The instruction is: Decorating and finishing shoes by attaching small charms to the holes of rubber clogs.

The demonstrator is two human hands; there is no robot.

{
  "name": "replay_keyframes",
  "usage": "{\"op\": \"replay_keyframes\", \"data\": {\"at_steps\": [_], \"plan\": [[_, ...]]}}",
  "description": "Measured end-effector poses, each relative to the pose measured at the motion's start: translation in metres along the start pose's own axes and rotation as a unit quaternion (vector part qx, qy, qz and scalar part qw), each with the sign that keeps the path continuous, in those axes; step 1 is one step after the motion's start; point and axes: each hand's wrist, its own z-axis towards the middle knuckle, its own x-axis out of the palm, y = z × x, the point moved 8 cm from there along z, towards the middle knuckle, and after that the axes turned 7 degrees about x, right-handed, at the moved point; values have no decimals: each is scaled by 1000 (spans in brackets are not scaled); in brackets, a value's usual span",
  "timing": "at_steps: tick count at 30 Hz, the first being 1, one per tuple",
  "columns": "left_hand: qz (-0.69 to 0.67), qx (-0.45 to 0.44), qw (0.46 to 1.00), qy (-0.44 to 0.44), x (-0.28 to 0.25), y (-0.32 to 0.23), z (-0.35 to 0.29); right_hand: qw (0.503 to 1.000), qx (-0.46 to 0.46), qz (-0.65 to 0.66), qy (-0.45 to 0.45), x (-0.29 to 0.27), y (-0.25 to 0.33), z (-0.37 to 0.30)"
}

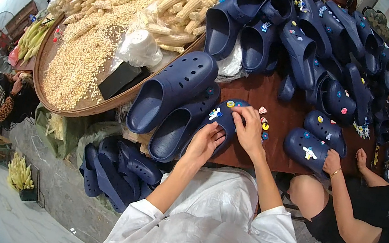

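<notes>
A navy blue clog point(226, 126) with round vent holes lies on the table in front of me, decorated with a white figure charm point(215, 113), a yellow round charm point(230, 104) and a blue one. My left hand point(205, 142) is closed at its near left side, fingers curled against the clog. Bent over the upper right of the toe, my right hand point(248, 130) has its fingers together; what is under the fingertips is hidden. Small loose charms point(266, 126) lie in a column just right of it. Two more clogs, one plain point(176, 90), stand to the left.
Behind is a heap of navy clogs point(304, 57). A round tray point(89, 114) of corn kernels and cobs holds a black phone point(122, 79). A co-worker's hand point(333, 161) touches a decorated clog point(302, 146) at right. More clogs point(120, 171) lie below the table's left edge.
</notes>
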Motion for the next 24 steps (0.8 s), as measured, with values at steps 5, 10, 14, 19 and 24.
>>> {"op": "replay_keyframes", "data": {"at_steps": [5,10,14,19,24], "plan": [[37,9,999,15,9,-9,-5,999,-10,23,27,25,3,41],[363,226,904,8,5,-46,-43,996,-57,-12,69,70,-21,65],[426,378,813,-119,-18,-95,-84,994,-1,-23,105,86,-7,67],[405,339,833,-164,-36,-111,-59,992,31,-22,118,93,-14,74],[156,158,972,-79,-52,-94,13,997,1,-27,77,101,-18,79]]}}
